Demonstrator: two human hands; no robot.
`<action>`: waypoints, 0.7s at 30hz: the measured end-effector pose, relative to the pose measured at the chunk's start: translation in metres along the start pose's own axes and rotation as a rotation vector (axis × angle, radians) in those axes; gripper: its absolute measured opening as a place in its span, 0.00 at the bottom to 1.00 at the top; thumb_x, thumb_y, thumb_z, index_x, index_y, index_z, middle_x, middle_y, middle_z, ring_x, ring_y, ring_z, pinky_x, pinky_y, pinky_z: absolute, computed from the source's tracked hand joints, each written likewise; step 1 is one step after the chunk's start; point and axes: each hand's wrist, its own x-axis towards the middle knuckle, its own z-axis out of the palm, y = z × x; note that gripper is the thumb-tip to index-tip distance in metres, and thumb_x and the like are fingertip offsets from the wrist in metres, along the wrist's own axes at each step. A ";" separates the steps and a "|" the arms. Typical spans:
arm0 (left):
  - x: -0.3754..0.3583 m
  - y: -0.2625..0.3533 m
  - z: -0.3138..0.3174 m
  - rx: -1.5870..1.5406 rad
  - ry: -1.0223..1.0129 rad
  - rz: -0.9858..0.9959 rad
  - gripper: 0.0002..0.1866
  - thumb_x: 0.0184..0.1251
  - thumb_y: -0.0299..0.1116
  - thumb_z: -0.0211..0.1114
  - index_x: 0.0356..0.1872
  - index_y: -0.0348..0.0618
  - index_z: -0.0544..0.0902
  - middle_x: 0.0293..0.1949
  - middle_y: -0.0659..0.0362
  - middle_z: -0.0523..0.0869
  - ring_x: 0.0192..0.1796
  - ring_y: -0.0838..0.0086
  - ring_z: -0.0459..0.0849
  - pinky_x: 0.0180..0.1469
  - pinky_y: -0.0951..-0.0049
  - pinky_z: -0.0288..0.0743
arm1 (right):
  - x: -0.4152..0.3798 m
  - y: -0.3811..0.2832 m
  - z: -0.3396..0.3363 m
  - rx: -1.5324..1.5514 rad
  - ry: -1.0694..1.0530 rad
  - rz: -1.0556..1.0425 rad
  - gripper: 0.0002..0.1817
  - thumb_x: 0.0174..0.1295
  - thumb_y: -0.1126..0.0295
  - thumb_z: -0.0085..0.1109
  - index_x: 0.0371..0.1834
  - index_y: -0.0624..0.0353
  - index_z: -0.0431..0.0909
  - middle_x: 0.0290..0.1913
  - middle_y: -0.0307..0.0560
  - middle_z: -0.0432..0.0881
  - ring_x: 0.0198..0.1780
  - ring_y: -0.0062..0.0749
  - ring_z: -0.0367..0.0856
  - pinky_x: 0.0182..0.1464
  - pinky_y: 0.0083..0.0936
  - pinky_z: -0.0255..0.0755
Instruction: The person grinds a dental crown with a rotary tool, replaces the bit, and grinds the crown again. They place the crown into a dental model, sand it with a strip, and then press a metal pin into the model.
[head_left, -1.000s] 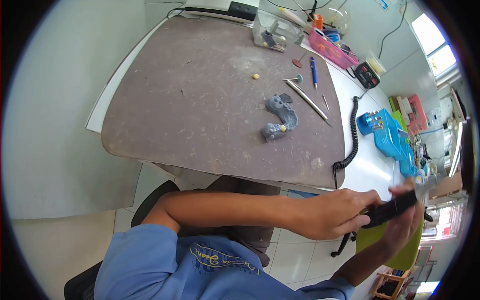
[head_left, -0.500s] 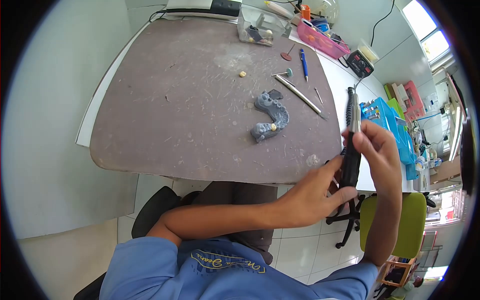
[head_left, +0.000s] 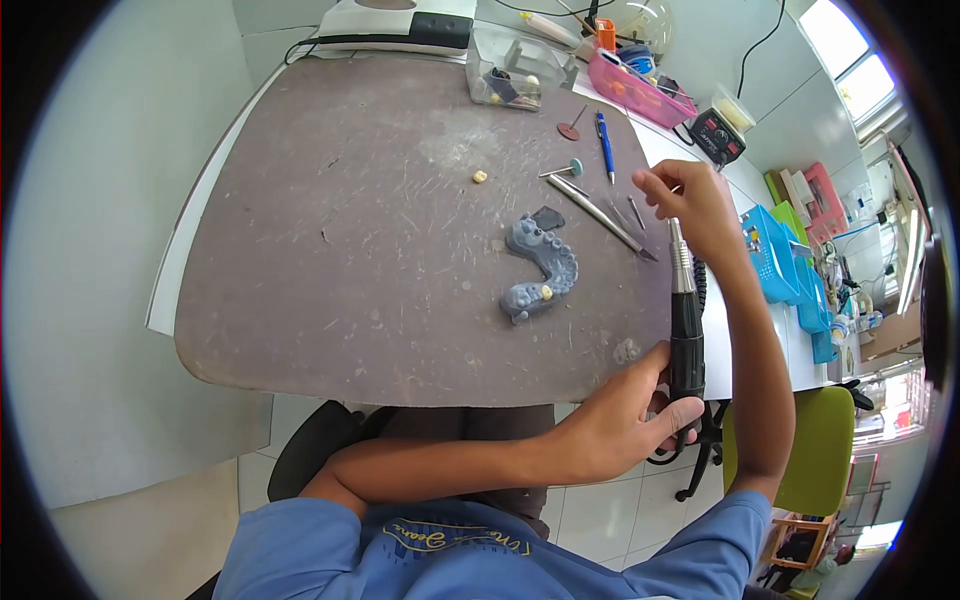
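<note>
Gripped at its lower black body by my left hand (head_left: pixel 630 420) is a rotary handpiece (head_left: pixel 686 340), held upright at the right edge of the bench board. My right hand (head_left: pixel 695 205) is just above its silver nose, apart from it, with thumb and fingers pinched together. What the pinch holds, if anything, is hidden. A grey dental arch model (head_left: pixel 555 262) with one cream tooth crown (head_left: pixel 546 293) on it lies on the board. Near my right hand are a silver knife-like tool (head_left: pixel 605 217), a thin metal pin (head_left: pixel 636 213) and a teal-tipped mounted bit (head_left: pixel 574 167).
On the brown board (head_left: pixel 300 250) are a loose crown (head_left: pixel 480 176), a blue pen (head_left: pixel 605 148) and a red disc bit (head_left: pixel 570 130). Behind stand a clear box (head_left: pixel 515 85), a pink basket (head_left: pixel 640 92) and a black control unit (head_left: pixel 718 138). Blue baskets (head_left: pixel 775 255) are at right.
My right hand has let go of the handpiece and moved up and left above its nose. The thin bit at the handpiece tip no longer shows. My left hand has shifted slightly down.
</note>
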 end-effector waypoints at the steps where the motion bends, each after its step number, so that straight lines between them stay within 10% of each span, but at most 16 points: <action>1: 0.000 0.001 -0.001 -0.026 -0.001 -0.004 0.17 0.76 0.35 0.58 0.57 0.40 0.65 0.43 0.59 0.76 0.46 0.74 0.84 0.47 0.69 0.83 | -0.005 0.002 0.002 -0.166 0.080 -0.079 0.15 0.63 0.61 0.64 0.36 0.65 0.86 0.23 0.44 0.82 0.26 0.28 0.81 0.34 0.25 0.74; 7: -0.001 0.005 0.000 -0.084 -0.016 -0.042 0.19 0.75 0.37 0.59 0.59 0.41 0.65 0.46 0.58 0.78 0.47 0.75 0.85 0.47 0.72 0.82 | -0.017 0.015 0.016 -0.154 0.086 -0.189 0.06 0.57 0.74 0.63 0.36 0.63 0.82 0.34 0.53 0.85 0.38 0.46 0.85 0.44 0.36 0.76; 13: -0.001 0.005 -0.001 -0.058 -0.012 -0.055 0.21 0.75 0.38 0.59 0.60 0.41 0.64 0.47 0.57 0.78 0.46 0.75 0.85 0.47 0.72 0.82 | -0.015 0.019 0.017 -0.134 0.081 -0.212 0.07 0.58 0.76 0.61 0.39 0.63 0.81 0.34 0.50 0.84 0.36 0.40 0.85 0.43 0.33 0.77; 16: -0.001 0.007 0.000 -0.056 -0.009 -0.053 0.21 0.75 0.38 0.60 0.60 0.41 0.64 0.47 0.57 0.78 0.46 0.74 0.85 0.47 0.72 0.82 | -0.015 0.018 0.003 0.379 0.160 -0.094 0.13 0.59 0.76 0.55 0.45 0.64 0.83 0.34 0.41 0.84 0.33 0.23 0.85 0.37 0.21 0.79; 21: -0.001 0.008 0.001 -0.037 -0.010 -0.067 0.21 0.75 0.39 0.60 0.59 0.41 0.64 0.47 0.57 0.77 0.46 0.73 0.85 0.46 0.71 0.82 | -0.034 -0.011 -0.032 0.870 0.050 -0.022 0.11 0.65 0.70 0.59 0.47 0.64 0.81 0.36 0.42 0.84 0.34 0.21 0.85 0.39 0.17 0.81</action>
